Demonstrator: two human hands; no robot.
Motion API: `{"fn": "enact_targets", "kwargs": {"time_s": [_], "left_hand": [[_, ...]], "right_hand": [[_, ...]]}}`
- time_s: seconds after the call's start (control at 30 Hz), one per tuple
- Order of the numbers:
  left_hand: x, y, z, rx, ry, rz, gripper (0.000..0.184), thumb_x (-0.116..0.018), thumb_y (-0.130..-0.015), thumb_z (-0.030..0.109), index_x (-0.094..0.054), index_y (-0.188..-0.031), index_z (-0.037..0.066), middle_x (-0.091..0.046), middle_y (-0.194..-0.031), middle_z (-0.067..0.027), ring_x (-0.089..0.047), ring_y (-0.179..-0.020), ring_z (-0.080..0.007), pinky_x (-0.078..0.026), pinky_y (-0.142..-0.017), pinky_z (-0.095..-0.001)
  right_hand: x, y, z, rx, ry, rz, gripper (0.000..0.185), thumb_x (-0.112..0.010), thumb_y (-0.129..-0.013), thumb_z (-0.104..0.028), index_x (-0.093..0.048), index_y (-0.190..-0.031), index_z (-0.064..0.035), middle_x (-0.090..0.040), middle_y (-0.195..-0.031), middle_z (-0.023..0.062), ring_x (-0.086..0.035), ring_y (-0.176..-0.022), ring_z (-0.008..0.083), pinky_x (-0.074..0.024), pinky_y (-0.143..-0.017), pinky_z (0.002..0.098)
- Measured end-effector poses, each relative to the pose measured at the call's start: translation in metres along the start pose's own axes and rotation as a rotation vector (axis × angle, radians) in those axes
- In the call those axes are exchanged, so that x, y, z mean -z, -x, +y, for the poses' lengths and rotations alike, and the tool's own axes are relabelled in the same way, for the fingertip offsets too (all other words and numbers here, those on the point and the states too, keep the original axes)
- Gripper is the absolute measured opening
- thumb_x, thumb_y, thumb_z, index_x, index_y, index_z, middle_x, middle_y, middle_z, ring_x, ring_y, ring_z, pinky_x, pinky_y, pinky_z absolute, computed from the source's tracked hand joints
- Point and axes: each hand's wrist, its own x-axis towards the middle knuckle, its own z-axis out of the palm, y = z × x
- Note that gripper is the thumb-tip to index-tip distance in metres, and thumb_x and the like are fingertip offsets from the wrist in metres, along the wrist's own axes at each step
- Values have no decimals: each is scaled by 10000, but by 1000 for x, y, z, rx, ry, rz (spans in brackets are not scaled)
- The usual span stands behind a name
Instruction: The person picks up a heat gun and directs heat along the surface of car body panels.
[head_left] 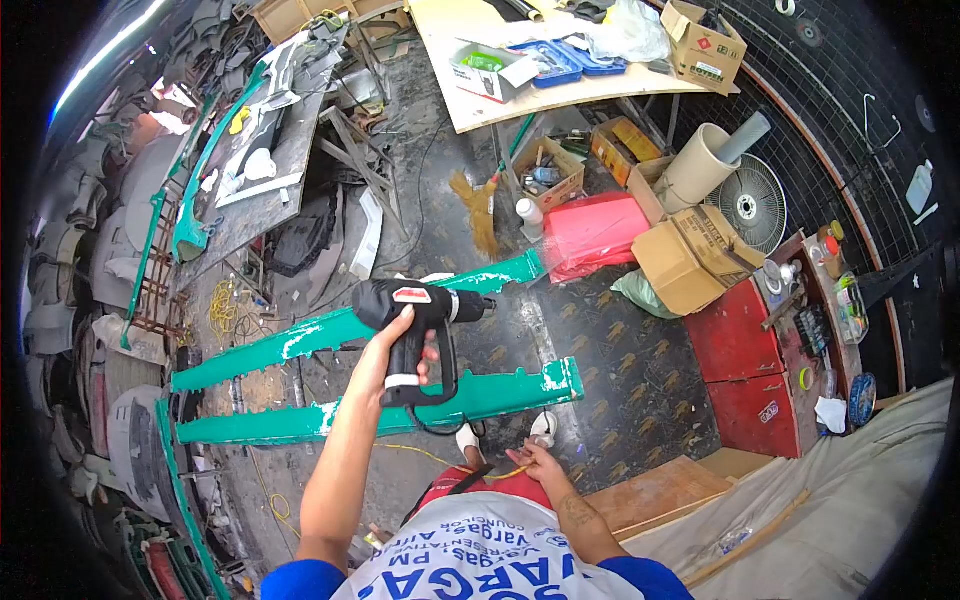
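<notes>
My left hand [398, 352] is wrapped round the grip of a black heat gun [420, 305], held up with its metal nozzle pointing right. A loop guard runs below the grip, and a dark cord hangs from its base. Behind and below the gun are two long green painted panels [450, 398] with white scuffed patches, raised above the floor. Down near my waist, my right hand [540, 464] is closed on a thin yellow cord [515, 472], which trails off leftward.
A worktable [470, 112] at the back bears a blue tool case and boxes. On the right stand a red cabinet [735, 335], a cardboard box [695, 260] and a fan [747, 204]. A broom [482, 210] and a red plastic-wrapped bundle [595, 232] are ahead. Stacked car parts line the left.
</notes>
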Motion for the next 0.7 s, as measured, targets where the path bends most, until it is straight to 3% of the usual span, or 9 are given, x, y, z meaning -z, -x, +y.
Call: {"fn": "enact_targets", "kwargs": {"time_s": [0.07,0.17,0.23,0.3,0.33,0.43,0.57,0.63,0.7], "left_hand": [[3,11,-14,4,74,0,496,-558,-889,506,-590,-919,11,-628,-654,-105,-579,-443,-145,-507,-405,-269],[-1,31,-34,-21,100,55,509,-523,-902,520,-591,-946,17,-627,-660,-99,-575,-454,-144,-504,-419,-275],[-4,42,-51,-40,139,109,512,-513,-907,525,-587,-965,22,-621,-658,-95,-572,-463,-146,-499,-427,-282],[-5,49,-72,-11,169,173,514,-522,-906,519,-567,-1008,17,-617,-664,-99,-575,-476,-156,-505,-448,-295],[-6,51,-84,-6,180,203,517,-525,-901,525,-563,-1014,22,-618,-669,-98,-570,-476,-154,-502,-448,-295],[-2,59,-111,-9,204,227,509,-519,-907,519,-550,-1033,27,-619,-681,-99,-571,-486,-163,-501,-459,-310],[4,67,-129,11,240,269,511,-521,-911,509,-540,-1042,16,-617,-677,-108,-573,-486,-171,-506,-462,-312],[4,69,-136,22,274,283,518,-522,-910,512,-538,-1041,11,-616,-675,-110,-575,-490,-170,-511,-463,-312],[6,68,-145,10,255,264,528,-520,-909,517,-527,-1047,8,-615,-679,-113,-573,-482,-168,-516,-452,-307]], "right_hand": [[-33,12,5,-75,-27,51,644,-685,-867,-200,-256,-1258,77,-421,-1184,301,-589,-1040,472,-447,-426,196],[-49,-11,16,-184,-36,0,693,-714,-836,-146,-228,-1293,40,-385,-1280,341,-536,-1091,504,-508,-480,242],[-63,-8,25,-176,-13,40,722,-721,-835,-200,-218,-1297,33,-387,-1318,351,-538,-1112,476,-470,-437,224],[-69,-4,24,-237,75,-96,614,-740,-819,-247,-378,-1225,36,-544,-1197,286,-586,-1088,397,-424,-414,193],[-71,0,19,-323,97,-105,458,-766,-793,-278,-547,-1054,28,-651,-1047,201,-641,-1012,325,-367,-391,168],[-54,-26,24,-231,187,-110,330,-781,-778,-272,-615,-910,-19,-677,-1004,146,-679,-897,296,-350,-385,172],[-82,5,27,-259,275,-25,293,-798,-762,-257,-626,-921,-81,-696,-904,62,-690,-766,185,-356,-367,214],[-88,6,34,-220,278,24,306,-802,-750,-279,-655,-919,-71,-699,-857,76,-663,-665,139,-282,-362,190],[-71,-17,39,-269,283,-152,300,-808,-742,-269,-656,-914,-77,-694,-851,69,-650,-658,154,-284,-359,193]]}}
